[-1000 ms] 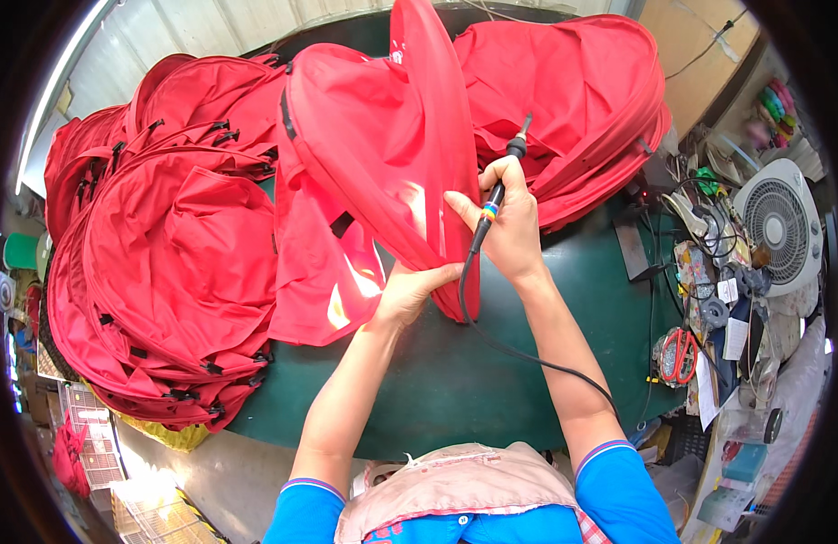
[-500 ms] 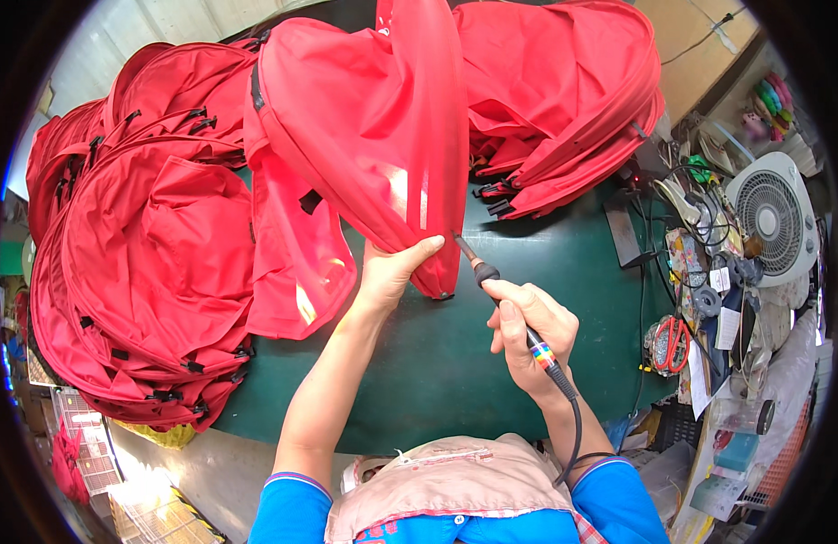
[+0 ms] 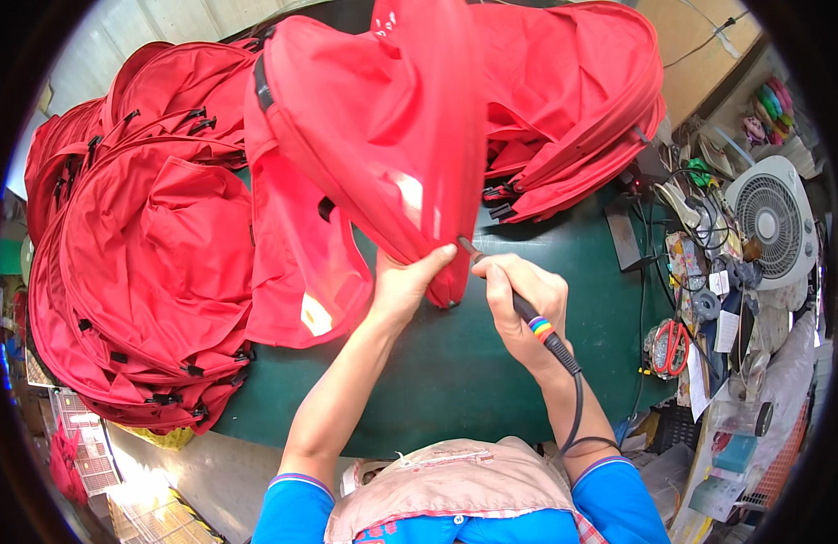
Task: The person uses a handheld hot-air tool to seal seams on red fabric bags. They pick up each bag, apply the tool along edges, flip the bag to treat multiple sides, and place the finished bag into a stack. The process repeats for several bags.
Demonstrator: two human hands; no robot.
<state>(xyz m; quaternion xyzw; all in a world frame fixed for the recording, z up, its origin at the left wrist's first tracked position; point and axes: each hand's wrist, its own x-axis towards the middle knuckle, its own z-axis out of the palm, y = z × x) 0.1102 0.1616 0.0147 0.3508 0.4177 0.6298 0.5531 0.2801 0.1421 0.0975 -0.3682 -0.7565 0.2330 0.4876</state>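
A red fabric canopy with a curved, stiffened edge is held up over the dark green table. My left hand grips its lower tapered end, thumb on the near side and the other fingers mostly hidden behind the cloth. In my right hand is a soldering iron with a black handle, rainbow-striped band and black cord. Its metal tip meets the canopy's edge, just right of my left thumb. Whether the tip has gone into the cloth I cannot tell. A loose red flap hangs left of my left wrist.
Stacked red canopies with black clips fill the left side; another stack lies at the back right. Along the right edge of the table are a grey fan, red-handled scissors, cables and clutter.
The held canopy and my left hand have shifted slightly right and nearer. My right hand now grips closer to the iron's tip, and the iron stays at the canopy's edge.
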